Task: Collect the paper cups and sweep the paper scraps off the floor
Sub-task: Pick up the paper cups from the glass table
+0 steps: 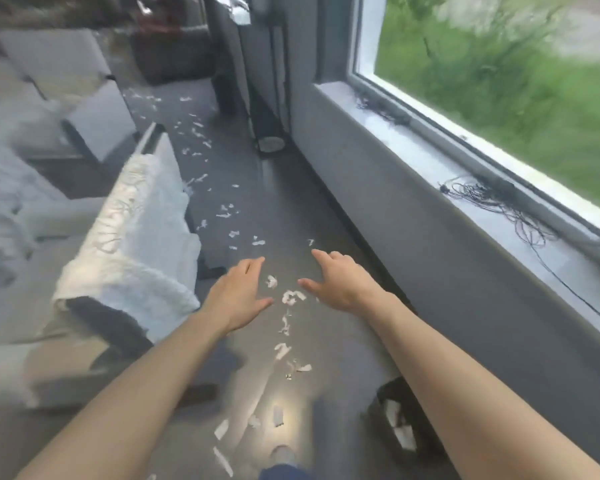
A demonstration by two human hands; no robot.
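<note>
We hold both hands out over the dark floor (326, 209), left hand (238, 292) and right hand (336, 284) each with a wide, empty grip. The paper scraps (293, 296) lie between and beyond them; the blur perhaps hides any cups

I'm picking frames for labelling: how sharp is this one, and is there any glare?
Head view: motion blur smears the window greenery and the sofa; both hands, left hand and right hand, are fairly sharp; a bright glare patch sits on the floor, and wide-angle distortion bends the windowsill.
</note>
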